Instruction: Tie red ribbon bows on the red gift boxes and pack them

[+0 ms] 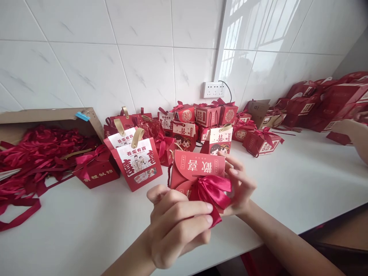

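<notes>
A red gift box (179, 168) with gold characters is held up above the white table, its lettering upside down in this view. A shiny crimson ribbon bow (214, 188) sits across its front. My left hand (181, 224) is closed, with the fingertips pinching a tail of the ribbon at the box's lower edge. On the box's right side, my right hand (240, 184) grips it, fingers at the top corner and side. The left palm is hidden from view.
An open carton (96, 122) of loose crimson ribbons lies at the left. Red boxes (140, 165) stand in a group behind the hands. More boxes (342, 96) are stacked far right, near another person's hand (352, 132). A socket strip (213, 90) is on the tiled wall.
</notes>
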A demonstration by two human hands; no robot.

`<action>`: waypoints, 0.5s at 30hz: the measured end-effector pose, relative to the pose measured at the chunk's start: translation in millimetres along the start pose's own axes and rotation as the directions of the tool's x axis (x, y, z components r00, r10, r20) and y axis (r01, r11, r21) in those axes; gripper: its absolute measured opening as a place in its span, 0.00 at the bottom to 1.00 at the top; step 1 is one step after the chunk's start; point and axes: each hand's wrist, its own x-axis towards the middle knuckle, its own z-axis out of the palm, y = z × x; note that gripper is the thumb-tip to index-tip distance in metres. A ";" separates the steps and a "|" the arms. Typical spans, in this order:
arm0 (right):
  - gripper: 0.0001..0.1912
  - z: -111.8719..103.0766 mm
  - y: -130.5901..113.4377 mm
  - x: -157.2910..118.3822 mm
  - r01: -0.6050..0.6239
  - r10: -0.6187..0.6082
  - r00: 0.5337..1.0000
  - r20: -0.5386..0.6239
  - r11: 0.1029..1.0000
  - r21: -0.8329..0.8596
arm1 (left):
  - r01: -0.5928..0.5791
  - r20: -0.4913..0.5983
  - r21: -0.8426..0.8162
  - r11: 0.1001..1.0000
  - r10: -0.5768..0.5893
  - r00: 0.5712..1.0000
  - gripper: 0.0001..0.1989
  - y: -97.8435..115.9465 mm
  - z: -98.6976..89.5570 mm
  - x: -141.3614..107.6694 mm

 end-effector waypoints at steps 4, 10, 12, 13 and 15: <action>0.35 -1.2 -0.1 3.7 0.033 -0.033 0.999 0.004 0.999 0.031 | -0.014 -0.018 -0.003 1.000 0.014 1.000 0.08 -0.5 3.0 -1.9; 0.44 -6.1 11.3 4.4 0.067 -0.076 0.994 0.072 0.990 0.122 | 0.325 -0.205 -0.138 0.936 -0.348 0.915 0.03 -8.0 11.1 -5.8; 0.47 -7.5 16.9 4.6 0.047 -0.065 0.991 0.121 0.988 0.146 | 0.613 -0.254 -0.275 0.740 -0.671 0.697 0.05 -22.2 14.9 -7.8; 0.47 -7.9 19.2 5.0 0.010 -0.035 0.989 0.144 0.986 0.169 | 0.715 -0.224 -0.350 0.605 -0.795 0.563 0.07 -31.7 17.0 -9.7; 0.44 -8.0 21.3 7.2 -0.167 0.123 0.973 0.194 0.959 0.228 | 0.840 -0.068 -0.437 0.321 -0.943 0.326 0.11 -52.1 21.1 -16.0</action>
